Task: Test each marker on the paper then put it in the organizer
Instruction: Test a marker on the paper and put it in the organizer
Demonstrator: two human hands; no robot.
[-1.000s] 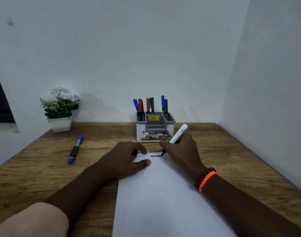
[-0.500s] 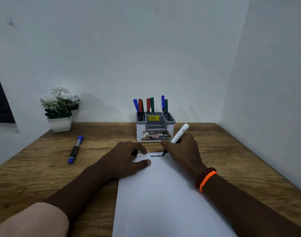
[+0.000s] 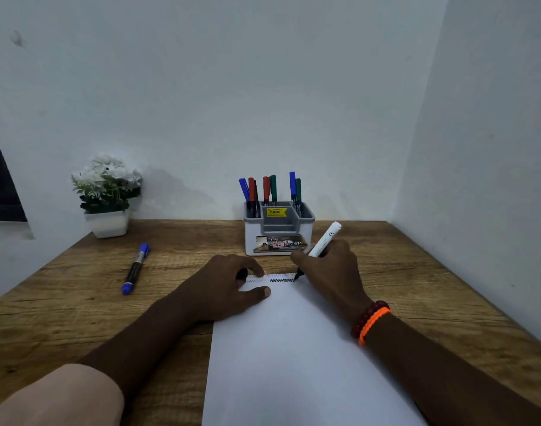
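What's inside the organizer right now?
The organizer holds seven capped markers upright in its back compartments: two blue, two red, two green, one dark. Its walls hide their lower ends; the front tray's contents aren't visible.

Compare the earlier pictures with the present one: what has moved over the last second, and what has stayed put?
Little has changed. The right hand has carried the white marker slightly to the right, lengthening the black zigzag on the paper. Nothing was picked up or released. The left hand still presses on the paper, and the blue marker, organizer and flower pot have not moved.
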